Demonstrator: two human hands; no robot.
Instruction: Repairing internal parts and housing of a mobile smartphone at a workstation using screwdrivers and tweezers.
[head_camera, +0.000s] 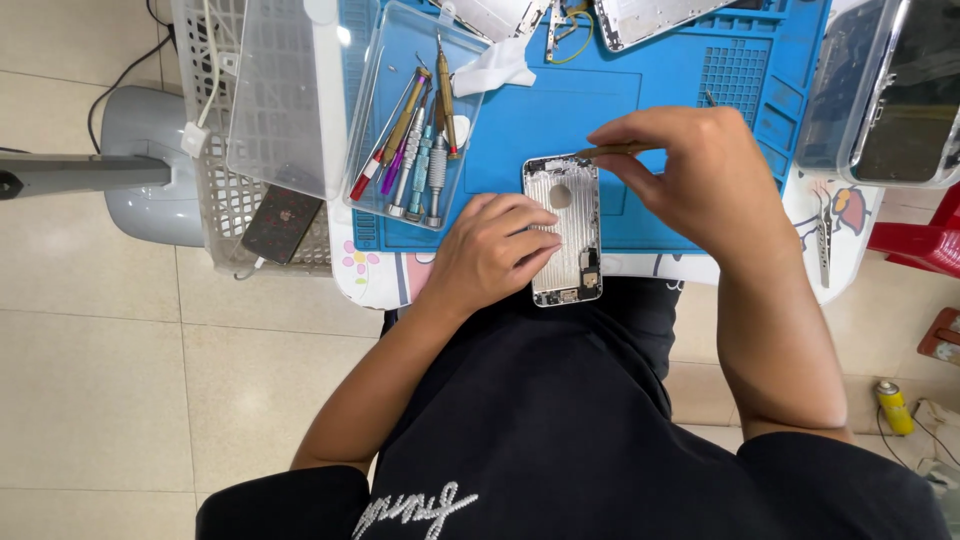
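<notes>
- While the left hand (495, 250) is pressing its fingers flat on the phone shell (562, 228), the right hand (680, 170) is pinching a thin brass-coloured tool (610, 151) at the shell's top edge.
- The shell is lying open side up at the mat's (560, 110) six o'clock edge, its lower end overhanging the person's lap.
- The left hand is closed on nothing; it is only bearing down on the shell's nine o'clock side. The right hand is clamped on the tool, its tip touching the shell at about one o'clock.
- A clear tray (400, 60) of screwdrivers (420, 150) is sitting at nine o'clock from the shell, near but apart; a white cloth (495, 65) is lying at eleven o'clock.
- A basket (225, 200) with a dark phone (283, 222) is standing further out at nine o'clock.
- To work well here, I judge the left hand should be keeping the shell from sliding while the tool is staying low and light, since the overhanging end could tip off the mat.
</notes>
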